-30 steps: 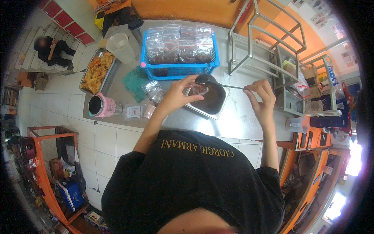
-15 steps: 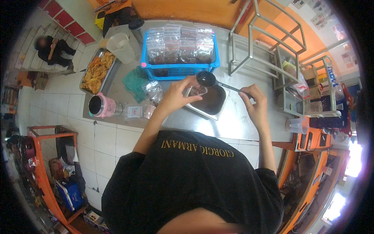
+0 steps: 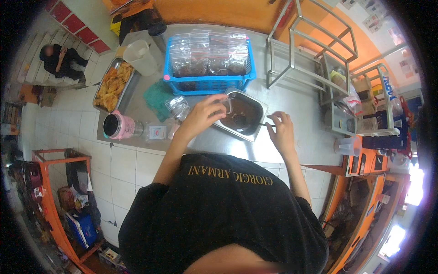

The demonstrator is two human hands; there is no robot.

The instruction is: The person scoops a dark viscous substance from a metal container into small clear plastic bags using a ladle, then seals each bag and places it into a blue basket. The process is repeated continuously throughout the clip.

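My left hand (image 3: 207, 114) grips a small clear plastic container (image 3: 228, 104) at the left rim of a steel pan (image 3: 265, 108). Dark brown sauce (image 3: 242, 112) fills part of the pan. Closed around the dark handle of a ladle (image 3: 265, 124), my right hand (image 3: 280, 130) is at the pan's right side. The ladle's bowl is out of sight, apparently down in the sauce. How full the clear container is, I cannot tell. Clear plastic packaging (image 3: 179, 106) and a green cloth (image 3: 157, 98) lie left of my left hand.
Behind the pan stands a blue basket (image 3: 205, 86) of filled clear bags (image 3: 228, 59). A tray of fried food (image 3: 114, 86), a jug (image 3: 140, 57) and a pink flask (image 3: 123, 125) are on the left. A metal rack (image 3: 292, 68) stands at the back right. One person (image 3: 59, 61) sits far left.
My right hand has come down and left, lowering the ladle from above the clear container into the pan. My left hand has shifted slightly left with the container.
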